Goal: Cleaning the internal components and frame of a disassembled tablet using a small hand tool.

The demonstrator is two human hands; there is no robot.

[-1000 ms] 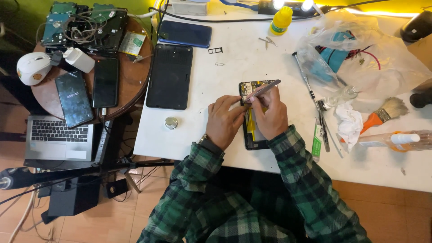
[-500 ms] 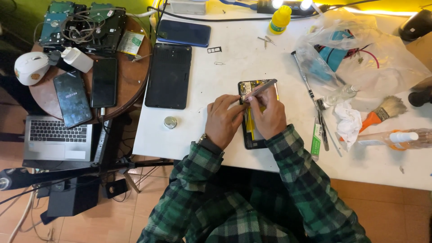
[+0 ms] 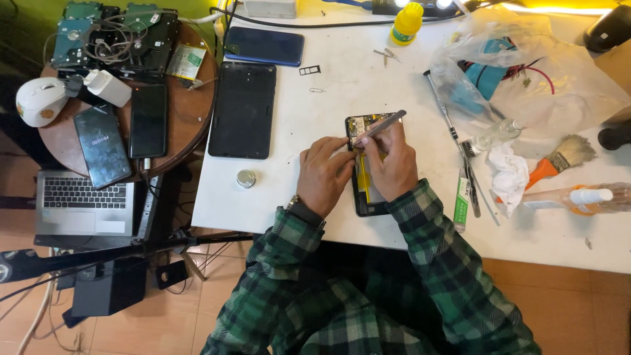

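The right hand (image 3: 393,167) pinches a slim metal tool, probably tweezers (image 3: 380,126), between thumb and fingers, its tip down on the upper end of an opened phone (image 3: 363,172) that lies back-off on the white table (image 3: 342,98). The left hand (image 3: 323,176) rests against the left edge of the phone, fingers curled close and pressing there to steady it; it holds nothing of its own that I can make out. A dark watch sits at that wrist, and both sleeves are green plaid.

Against the views of a second and half a second ago, almost nothing differs: both hands sit at the same end of the phone, the tool at nearly the same slant. The work is staying on that one spot, fine and slow, rather than moving along the phone.

Left of the phone lie a small round metal piece (image 3: 246,178) and, further left, a dark tablet-sized panel (image 3: 244,109); above that panel is a blue phone (image 3: 263,46). Above and right of the opened phone stands a yellow bottle (image 3: 407,23). To its right lie long thin drivers (image 3: 453,135), a crumpled white tissue (image 3: 507,174), an orange-handled brush (image 3: 559,161), a spray bottle (image 3: 578,197) and a clear plastic bag (image 3: 526,72). Far left of it, a round wooden table (image 3: 194,125) carries two dark phones and hard drives, with a laptop (image 3: 82,204) below.
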